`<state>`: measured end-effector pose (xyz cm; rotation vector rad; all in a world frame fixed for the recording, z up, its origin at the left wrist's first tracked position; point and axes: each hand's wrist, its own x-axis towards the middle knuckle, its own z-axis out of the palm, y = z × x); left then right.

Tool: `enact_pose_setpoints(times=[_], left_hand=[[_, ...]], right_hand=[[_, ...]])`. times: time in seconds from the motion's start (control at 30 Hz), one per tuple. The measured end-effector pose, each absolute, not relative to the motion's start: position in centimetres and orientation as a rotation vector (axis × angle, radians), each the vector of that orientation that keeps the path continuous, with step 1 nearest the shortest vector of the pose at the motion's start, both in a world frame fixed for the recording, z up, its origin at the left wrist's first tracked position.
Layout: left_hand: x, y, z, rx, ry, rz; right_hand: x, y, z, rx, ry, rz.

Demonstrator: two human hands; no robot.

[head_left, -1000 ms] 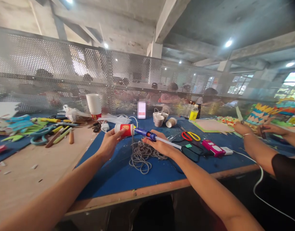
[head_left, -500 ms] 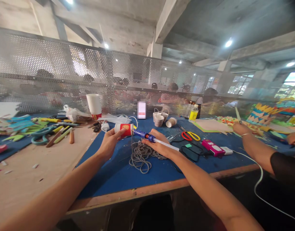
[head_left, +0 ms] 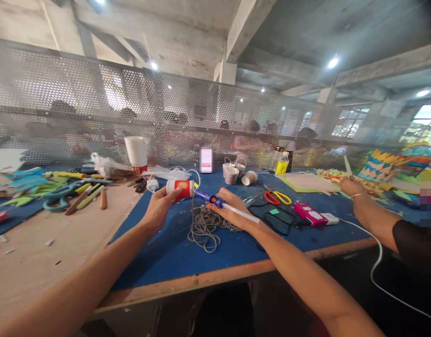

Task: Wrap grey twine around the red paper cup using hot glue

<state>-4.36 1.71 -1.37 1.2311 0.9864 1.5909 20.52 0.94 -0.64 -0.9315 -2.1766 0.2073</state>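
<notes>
A red and white paper cup lies sideways in my left hand, whose fingers are wrapped round it. My right hand grips a blue glue gun with a clear glue stick sticking out of its rear. The gun's nozzle points at the cup's rim end; whether it touches is too small to tell. Grey cord hangs down by the cup and lies in a loose tangle on the blue table beneath my hands.
Cord-wrapped cups, scissors, a magenta box and a yellow-labelled bottle stand or lie to the right. A co-worker's arm reaches in there. Stacked cups and clay tools are on the left.
The view has shifted very slightly. My hands hold the cup and glue gun in nearly the same pose. At the far right, the co-worker's other hand is now covered by a blurred patch.
</notes>
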Motion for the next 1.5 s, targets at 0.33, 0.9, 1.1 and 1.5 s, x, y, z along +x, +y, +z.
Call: enact_pose_setpoints(times=[0.33,0.9,1.1,1.5], left_hand=[[-4.46,1.85,-1.5,1.21,1.004,1.594],[-4.42,1.72,-1.43,1.22,1.028,1.592],[-4.53,1.8,-1.58,1.232,0.994,1.585],[-4.41,1.59,-1.35,1.227,1.011,1.566]], right_hand=[[20.75,1.25,-1.06,-0.955,-2.206,0.153],[20.8,1.19,-1.11,-0.963,-2.201,0.144],[20.77,1.09,-0.96,-0.968,-2.193,0.159],[20.7,1.1,-0.89,-0.957,-2.172,0.173]])
